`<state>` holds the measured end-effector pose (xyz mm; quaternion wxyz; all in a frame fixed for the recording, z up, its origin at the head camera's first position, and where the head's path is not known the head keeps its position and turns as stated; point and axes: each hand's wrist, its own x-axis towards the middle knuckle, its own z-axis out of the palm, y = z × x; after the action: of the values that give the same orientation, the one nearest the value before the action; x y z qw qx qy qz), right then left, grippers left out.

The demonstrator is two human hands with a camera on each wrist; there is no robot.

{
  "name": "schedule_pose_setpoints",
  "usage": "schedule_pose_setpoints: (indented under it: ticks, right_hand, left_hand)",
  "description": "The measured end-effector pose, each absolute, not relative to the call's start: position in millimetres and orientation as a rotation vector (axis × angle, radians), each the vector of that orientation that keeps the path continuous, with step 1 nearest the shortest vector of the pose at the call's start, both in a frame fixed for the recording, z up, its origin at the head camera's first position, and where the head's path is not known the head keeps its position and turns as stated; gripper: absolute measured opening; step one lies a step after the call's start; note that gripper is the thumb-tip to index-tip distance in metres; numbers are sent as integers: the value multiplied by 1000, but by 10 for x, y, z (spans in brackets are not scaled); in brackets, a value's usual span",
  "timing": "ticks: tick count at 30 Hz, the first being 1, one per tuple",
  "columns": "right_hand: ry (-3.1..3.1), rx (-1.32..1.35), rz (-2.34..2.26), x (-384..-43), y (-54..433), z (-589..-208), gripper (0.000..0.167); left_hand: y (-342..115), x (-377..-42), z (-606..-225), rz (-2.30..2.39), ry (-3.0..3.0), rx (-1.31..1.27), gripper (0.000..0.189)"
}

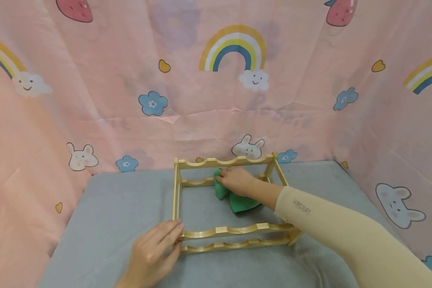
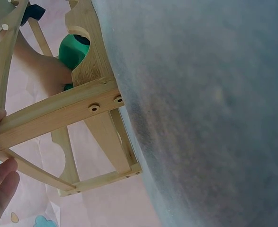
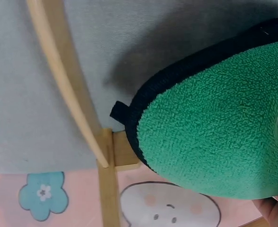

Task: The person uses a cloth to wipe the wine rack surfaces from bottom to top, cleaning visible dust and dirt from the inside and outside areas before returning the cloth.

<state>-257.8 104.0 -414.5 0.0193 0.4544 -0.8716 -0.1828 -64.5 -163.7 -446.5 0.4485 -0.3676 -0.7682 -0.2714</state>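
Note:
A light wooden wine rack (image 1: 221,231) with scalloped rails stands on the grey-covered surface. My left hand (image 1: 149,252) holds its front left corner; in the left wrist view the fingers (image 2: 1,187) lie round the end post. Reaching over the rack's right side, my right hand (image 1: 239,182) grips a green cleaning cloth (image 1: 243,203) inside the frame, near the back rails. Up close in the right wrist view, the cloth (image 3: 210,127) is fluffy, with a black edge and a small black loop. Part of the cloth is hidden behind the right hand and forearm.
The grey cloth cover (image 1: 126,208) extends around the rack on both sides. A pink printed curtain (image 1: 122,80) hangs close behind the rack and along both sides. The right sleeve (image 1: 331,224) crosses above the rack's right end.

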Motion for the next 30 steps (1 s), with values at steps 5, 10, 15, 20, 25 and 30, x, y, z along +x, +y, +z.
schedule_pose_setpoints:
  ticks: [5, 10, 15, 20, 25, 30]
  right_hand:
    - [-2643, 1434, -556, -2564, 960, -4158, 31]
    - [-2582, 1448, -555, -2551, 875, -4162, 36]
    - [-2523, 1484, -539, -2522, 749, -4172, 27]
    - [-2524, 1528, -574, -2505, 590, -4209, 28]
    - [-2529, 1514, -627, -2500, 456, -4218, 35]
    - [-2539, 1535, -627, -2486, 320, -4211, 40]
  left_hand:
    - [-1637, -645, -4472, -665, -1905, -908, 30]
    - [-1633, -642, -4480, -669, -1915, -892, 31]
    - [-1633, -643, -4485, -660, -1905, -896, 31]
    - [-1630, -637, -4486, -661, -1916, -896, 31]
    - [-1626, -648, -4471, -660, -1918, -897, 30]
    - [-1630, -645, -4463, -663, -1918, -895, 31]
